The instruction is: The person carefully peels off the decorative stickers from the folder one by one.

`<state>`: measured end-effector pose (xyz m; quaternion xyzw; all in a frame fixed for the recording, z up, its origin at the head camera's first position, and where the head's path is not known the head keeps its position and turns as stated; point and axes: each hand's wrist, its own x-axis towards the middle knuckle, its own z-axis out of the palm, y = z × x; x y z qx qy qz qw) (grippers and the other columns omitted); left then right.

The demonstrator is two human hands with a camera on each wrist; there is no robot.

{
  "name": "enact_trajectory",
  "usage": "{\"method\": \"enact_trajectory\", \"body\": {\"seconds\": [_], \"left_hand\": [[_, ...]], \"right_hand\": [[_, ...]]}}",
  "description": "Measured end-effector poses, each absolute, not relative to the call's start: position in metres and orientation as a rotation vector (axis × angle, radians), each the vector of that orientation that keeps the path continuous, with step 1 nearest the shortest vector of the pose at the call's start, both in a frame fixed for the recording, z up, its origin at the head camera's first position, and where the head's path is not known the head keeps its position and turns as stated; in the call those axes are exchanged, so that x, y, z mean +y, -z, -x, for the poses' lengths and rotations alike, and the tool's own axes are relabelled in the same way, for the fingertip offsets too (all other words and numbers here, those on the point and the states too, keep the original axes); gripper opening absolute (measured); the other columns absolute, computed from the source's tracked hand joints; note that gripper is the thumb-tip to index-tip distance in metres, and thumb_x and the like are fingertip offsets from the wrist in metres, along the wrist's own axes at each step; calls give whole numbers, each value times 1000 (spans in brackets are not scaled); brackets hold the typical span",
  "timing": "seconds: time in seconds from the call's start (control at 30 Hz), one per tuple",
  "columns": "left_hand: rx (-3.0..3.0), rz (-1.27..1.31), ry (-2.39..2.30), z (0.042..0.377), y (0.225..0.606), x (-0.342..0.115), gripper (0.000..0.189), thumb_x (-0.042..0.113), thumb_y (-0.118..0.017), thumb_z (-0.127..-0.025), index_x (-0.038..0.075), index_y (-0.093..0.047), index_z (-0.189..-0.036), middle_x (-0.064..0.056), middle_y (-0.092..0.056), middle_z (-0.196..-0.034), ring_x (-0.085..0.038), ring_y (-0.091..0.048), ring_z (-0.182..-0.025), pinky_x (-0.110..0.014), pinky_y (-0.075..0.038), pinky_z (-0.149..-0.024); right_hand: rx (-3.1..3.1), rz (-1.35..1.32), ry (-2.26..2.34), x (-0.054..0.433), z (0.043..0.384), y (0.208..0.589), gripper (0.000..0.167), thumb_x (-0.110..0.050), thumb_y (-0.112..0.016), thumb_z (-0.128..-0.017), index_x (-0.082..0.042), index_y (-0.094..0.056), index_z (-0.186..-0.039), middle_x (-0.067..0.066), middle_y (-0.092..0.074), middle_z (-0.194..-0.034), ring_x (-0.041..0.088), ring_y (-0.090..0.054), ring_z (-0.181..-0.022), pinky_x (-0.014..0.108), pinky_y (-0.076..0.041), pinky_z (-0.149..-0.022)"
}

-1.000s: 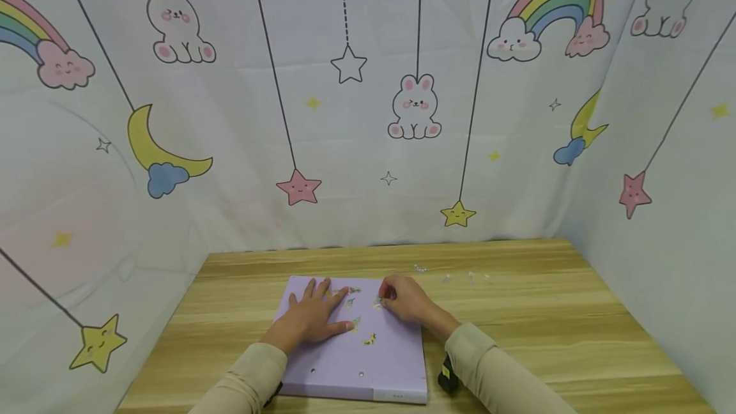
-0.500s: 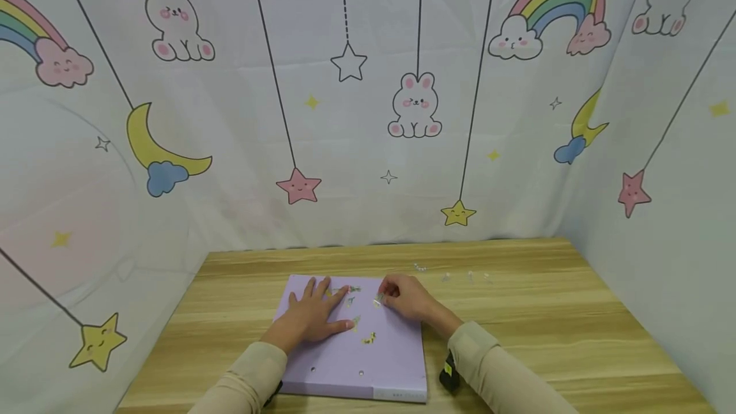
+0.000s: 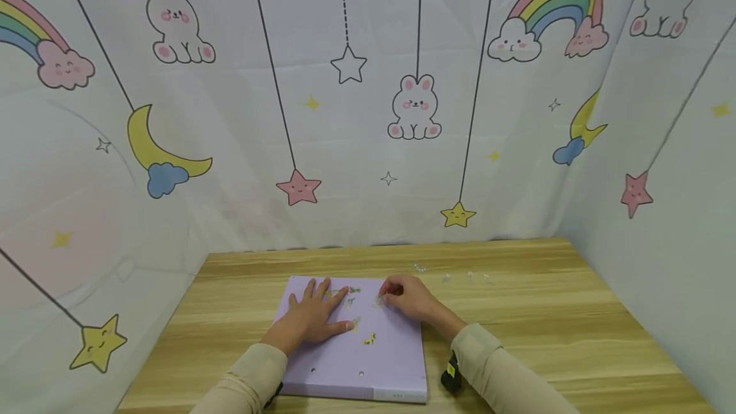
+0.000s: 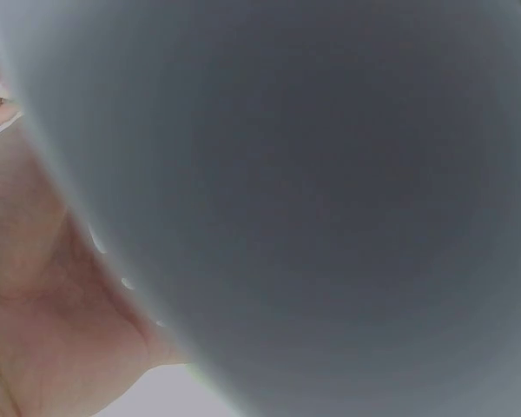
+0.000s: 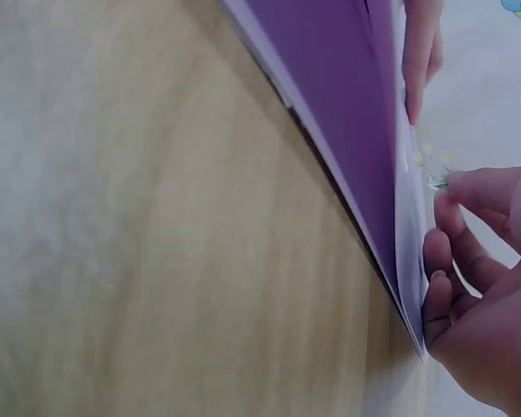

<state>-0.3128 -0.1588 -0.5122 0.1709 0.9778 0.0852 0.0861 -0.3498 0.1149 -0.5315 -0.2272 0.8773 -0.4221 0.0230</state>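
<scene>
A lilac ring binder lies on the wooden table. My left hand rests flat on its cover, fingers spread, thumb beside a small printed sticker. More small stickers lie around it, among them a yellow one and a green one at the index fingertip. Over the cover's upper right, my right hand pinches a small clear flower sticker between thumb and forefinger; its other fingers curl near the cover edge in the right wrist view. A grey blur covers most of the left wrist view, beside the palm.
Several small clear scraps lie on the table beyond the binder, to the right. A white curtain printed with rabbits, stars and rainbows stands behind the table and along both sides.
The sticker in my right fingers has tilted a little and shows less from above. The right forearm has shifted slightly to the right. My left hand has stayed in place.
</scene>
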Motion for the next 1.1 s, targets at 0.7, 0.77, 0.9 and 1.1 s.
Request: {"method": "enact_trajectory", "body": {"seconds": [0.7,0.77,0.9,1.1], "left_hand": [[2918,-502,-246,309,510,-158,85,73,-58,-97,27,-40,-166,-22,-26,-172,-54,-15,-157,-85,-21,-110],[2916,-505,-254,309,510,-159,85,73,-58,-97,26,-40,-166,-22,-25,-172,-54,-15,-157,-85,-21,-110],[2912,-512,-257,309,510,-159,85,73,-58,-97,26,-39,-166,-22,-24,-172,-54,-14,-157,-85,-20,-110],[2912,-511,-247,309,511,-159,86,74,-57,-97,26,-39,-166,-22,-24,-172,-54,-14,-157,-85,-20,-110]], "right_hand": [[2590,597,1484,144,349,532,8,-20,-78,-98,-13,-81,-100,-3,-74,-97,16,-64,-90,31,-53,-78],[2593,585,1492,145,348,531,6,-18,-78,-97,-13,-81,-100,-3,-74,-97,16,-64,-90,30,-53,-77],[2603,549,1507,148,345,527,5,-11,-77,-98,-9,-79,-102,-1,-73,-94,17,-63,-87,30,-53,-74],[2646,541,1511,153,341,522,12,-6,-75,-98,-6,-76,-110,-1,-70,-92,17,-65,-85,29,-53,-72]]}}
